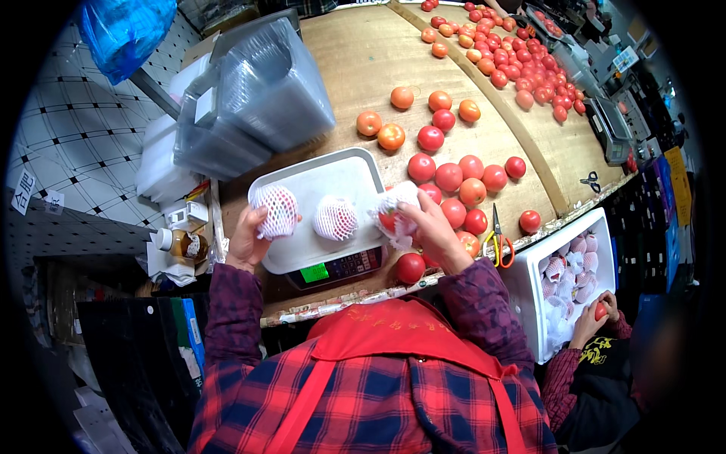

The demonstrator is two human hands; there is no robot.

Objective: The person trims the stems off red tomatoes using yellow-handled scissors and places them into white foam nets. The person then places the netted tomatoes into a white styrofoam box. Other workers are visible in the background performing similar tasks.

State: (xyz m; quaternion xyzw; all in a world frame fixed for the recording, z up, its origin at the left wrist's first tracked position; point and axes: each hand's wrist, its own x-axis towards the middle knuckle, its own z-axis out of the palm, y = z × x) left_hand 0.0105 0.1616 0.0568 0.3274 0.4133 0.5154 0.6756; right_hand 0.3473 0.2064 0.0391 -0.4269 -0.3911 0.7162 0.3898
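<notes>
My left hand (248,235) grips a tomato in a white foam net sleeve (277,212) over the left end of the grey scale tray (306,249). Another net-wrapped tomato (335,218) rests in the middle of that tray. At its right edge my right hand (434,230) holds a tomato partly covered by a foam net (397,207), its red skin showing below the net. Under the tray sits a digital scale (346,268) with a lit green display. Loose tomatoes (449,177) lie to the right of the tray, close to my right hand.
Stacked clear plastic containers (272,91) stand back left. Scissors (497,238) lie near the table's front edge. A wooden strip (505,108) crosses the table, with many tomatoes (522,62) beyond. At right, a co-worker's hands (595,320) hold a tomato by a white foam box (524,289).
</notes>
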